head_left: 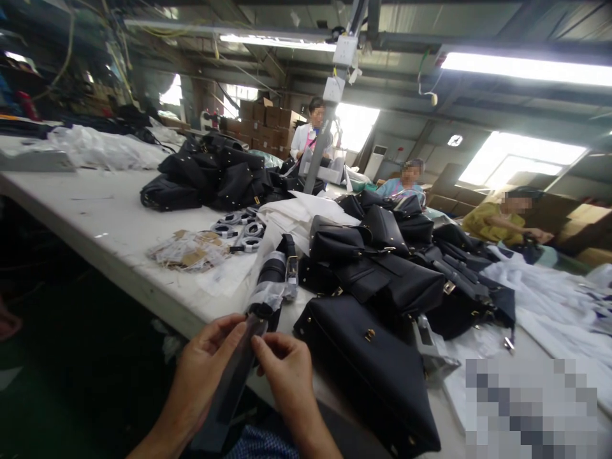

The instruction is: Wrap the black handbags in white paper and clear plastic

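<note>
A long black strap (234,376), partly wrapped in clear plastic, runs from the table edge down toward my lap. My left hand (203,366) pinches it from the left side, near its wrapped end. Close by on the right, my right hand (287,366) has thumb and fingers pressed together at the strap's other edge. Just beyond my fingers lies a rolled black strap bundle (272,274) with clear film around it and a metal buckle. A black bag (368,370) with a gold clasp rests to the right of my hands.
Black bags (382,274) are piled on the right, more (215,172) at the back. Paper tags (189,250) and coiled straps (243,226) lie on the white table (119,217). White sheets (306,207) sit mid-table. Three people work beyond. A metal tape dispenser (430,350) stands right.
</note>
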A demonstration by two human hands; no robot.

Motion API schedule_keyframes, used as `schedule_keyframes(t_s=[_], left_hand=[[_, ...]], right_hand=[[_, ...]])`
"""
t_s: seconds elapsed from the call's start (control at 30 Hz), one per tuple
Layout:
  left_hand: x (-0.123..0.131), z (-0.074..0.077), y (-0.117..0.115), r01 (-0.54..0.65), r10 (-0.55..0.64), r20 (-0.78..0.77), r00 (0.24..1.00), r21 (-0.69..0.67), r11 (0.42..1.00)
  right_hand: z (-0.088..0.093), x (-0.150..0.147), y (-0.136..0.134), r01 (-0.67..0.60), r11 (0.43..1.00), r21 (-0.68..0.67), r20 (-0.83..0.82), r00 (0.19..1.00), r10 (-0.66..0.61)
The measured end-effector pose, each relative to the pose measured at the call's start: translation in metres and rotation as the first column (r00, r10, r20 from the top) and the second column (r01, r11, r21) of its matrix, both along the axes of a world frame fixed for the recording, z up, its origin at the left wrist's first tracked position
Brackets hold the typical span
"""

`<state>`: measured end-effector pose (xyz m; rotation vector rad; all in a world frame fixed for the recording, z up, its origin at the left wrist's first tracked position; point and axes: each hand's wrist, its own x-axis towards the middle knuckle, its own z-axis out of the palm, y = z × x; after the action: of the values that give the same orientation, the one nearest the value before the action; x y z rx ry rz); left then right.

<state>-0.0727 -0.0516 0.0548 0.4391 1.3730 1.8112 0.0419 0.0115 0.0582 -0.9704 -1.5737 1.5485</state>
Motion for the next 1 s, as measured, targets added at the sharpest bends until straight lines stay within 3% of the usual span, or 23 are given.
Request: schedule_keyframes(t_s=[0.3, 0.4, 0.53, 0.6, 0.73, 0.9, 1.0], left_hand=[[-0.003, -0.025, -0.016, 0.121, -0.121, 0.007, 0.993, -0.025, 0.992], [-0.003, -0.030, -0.014, 0.111, -0.116, -0.100, 0.988, -0.050, 0.993], [-0.002, -0.029, -0.011, -0.025, 0.005, -0.363, 0.932, -0.053, 0.998], [-0.001, -0.027, -0.012, -0.094, 0.089, -0.538, 0.839, 0.018, 0.995], [0.000, -0.025, -0.017, -0.115, 0.242, -0.786, 0.569, 0.215, 0.970], [-0.002, -0.027, -0.022, -0.005, 0.265, -0.913, 0.311, 0.277, 0.961], [-0.006, -0.032, -0.025, -0.004, 0.282, -0.951, 0.128, 0.284, 0.959]], right_hand=[[-0.008, -0.010, -0.005, 0.053, 0.998, -0.040, -0.013, 0.998, -0.053], [-0.004, -0.010, -0.003, 0.040, 0.998, -0.047, -0.001, 0.999, -0.040], [-0.005, -0.013, -0.002, 0.077, 0.997, 0.011, 0.039, 0.996, -0.077], [-0.007, -0.014, -0.003, 0.089, 0.995, 0.042, 0.043, 0.995, -0.091], [-0.011, -0.017, -0.003, 0.082, 0.997, 0.012, -0.016, 0.997, -0.081], [-0.016, -0.018, -0.002, 0.033, 0.993, -0.116, -0.129, 0.991, -0.048], [-0.018, -0.018, -0.003, 0.000, 0.985, -0.172, -0.163, 0.986, -0.029]])
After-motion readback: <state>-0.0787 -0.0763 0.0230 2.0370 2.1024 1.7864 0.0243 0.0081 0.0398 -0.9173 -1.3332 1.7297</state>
